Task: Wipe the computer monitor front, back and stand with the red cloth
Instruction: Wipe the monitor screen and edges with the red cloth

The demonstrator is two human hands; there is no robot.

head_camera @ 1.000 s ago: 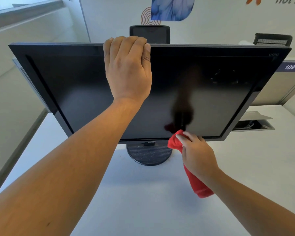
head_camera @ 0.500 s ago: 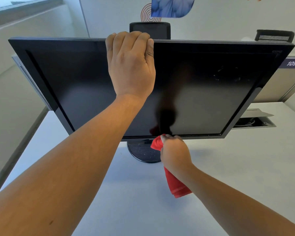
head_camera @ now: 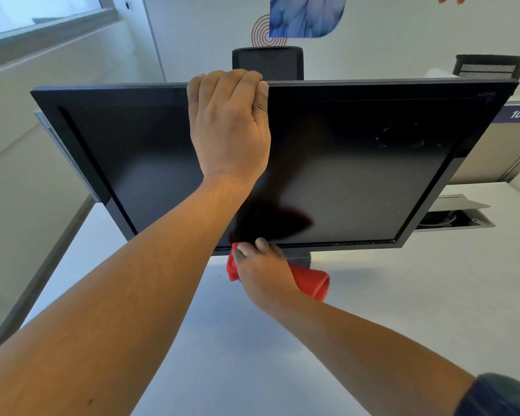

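A: Where is the cloth [head_camera: 311, 283] sitting at this moment?

B: The right hand [head_camera: 264, 271] is holding it bunched against the bottom edge of the monitor [head_camera: 357, 175], near the middle. Its fingers [head_camera: 261, 244] are curling round the red fabric and touching the lower bezel [head_camera: 357, 244], and a loose tail is hanging out to the right.

A: And what is the left hand [head_camera: 231, 130] doing?

B: It is gripping the top edge with its fingers hooked over it, seemingly steadying the screen.

A: What is the coming move turning on?

B: I'm judging it by the bezel. Its long axis is running left to right, so the cloth is lying ready to travel along it. The stand [head_camera: 300, 261] is showing just behind and below the right hand, mostly hidden, so that hand is sitting far nearer to it than the left. Smudges [head_camera: 403, 139] are showing on the upper right of the screen, up and to the right of the cloth.

A: How are you counting things?

B: One monitor, one cloth, one stand and two hands, all over one white table [head_camera: 418, 310]. Two chair backs [head_camera: 267, 63] are peeking above the monitor. Its back is facing away, so I'm unable to say how that side is looking
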